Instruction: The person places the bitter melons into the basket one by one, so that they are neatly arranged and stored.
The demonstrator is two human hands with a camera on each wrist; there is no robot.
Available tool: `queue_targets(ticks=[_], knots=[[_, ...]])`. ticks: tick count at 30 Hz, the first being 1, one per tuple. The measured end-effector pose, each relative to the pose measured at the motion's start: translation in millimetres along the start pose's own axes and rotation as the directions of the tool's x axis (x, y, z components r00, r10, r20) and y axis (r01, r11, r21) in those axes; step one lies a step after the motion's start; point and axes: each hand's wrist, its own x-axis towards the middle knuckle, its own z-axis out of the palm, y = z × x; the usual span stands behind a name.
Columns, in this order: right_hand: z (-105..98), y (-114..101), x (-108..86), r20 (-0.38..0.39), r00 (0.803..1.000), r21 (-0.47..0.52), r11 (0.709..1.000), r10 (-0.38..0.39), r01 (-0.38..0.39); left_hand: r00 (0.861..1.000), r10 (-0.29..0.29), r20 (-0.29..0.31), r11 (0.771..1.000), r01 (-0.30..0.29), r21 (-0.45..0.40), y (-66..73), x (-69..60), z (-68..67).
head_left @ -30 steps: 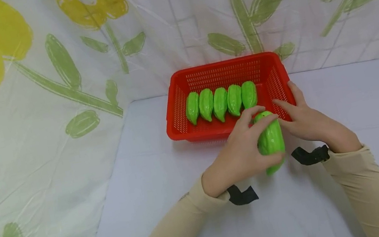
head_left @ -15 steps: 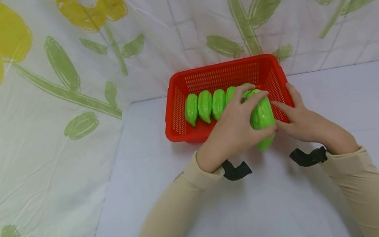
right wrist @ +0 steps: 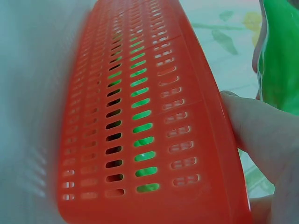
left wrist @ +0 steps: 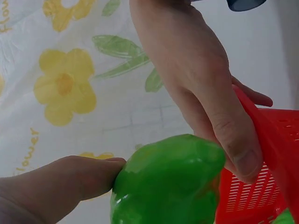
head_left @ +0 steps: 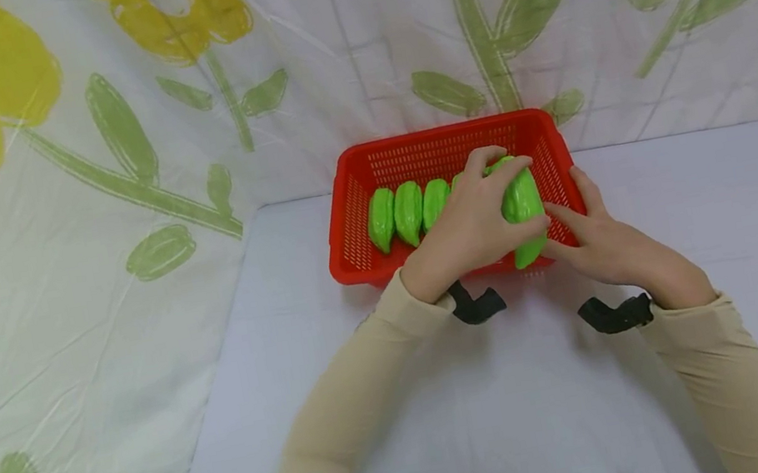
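A glossy green ridged fruit (head_left: 521, 199), tapering at one end, is held upright between the fingers and thumb of my left hand (head_left: 462, 234), over the right front part of a red perforated basket (head_left: 346, 263). Several similar green fruits (head_left: 409, 214) lie side by side in the basket; my left hand partly hides those on the right. With my right hand (head_left: 618, 253) I grip the basket's right rim near the front corner. In the right wrist view the fingers (right wrist: 261, 130) are at the rim, and green shows through the slots of the basket wall (right wrist: 187, 140).
The basket stands on a white-covered table (head_left: 502, 418), close to the flower-printed curtain (head_left: 390, 40) behind it. The same cloth hangs at the left (head_left: 67, 367). Black straps (head_left: 617, 313) jut from both wrists.
My left hand has carried the fruit away from me, from in front of the basket to above its right front part. The right hand keeps its grip on the rim.
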Motion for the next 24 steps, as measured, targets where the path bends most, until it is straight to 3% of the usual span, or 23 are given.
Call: queue_targets(ticks=[9,24], knots=[[-1.2,-0.4,0.1,0.0,1.0,0.009,1.0,0.0,0.0,0.998,-0.032,0.062,0.996,0.027,0.09,0.3,24.8,-0.7],[-1.6,-2.4,1.9,0.024,0.998,0.0,0.999,0.053,-0.053,0.99,-0.052,0.13,0.987,0.032,0.156,1.7,69.3,-7.2]])
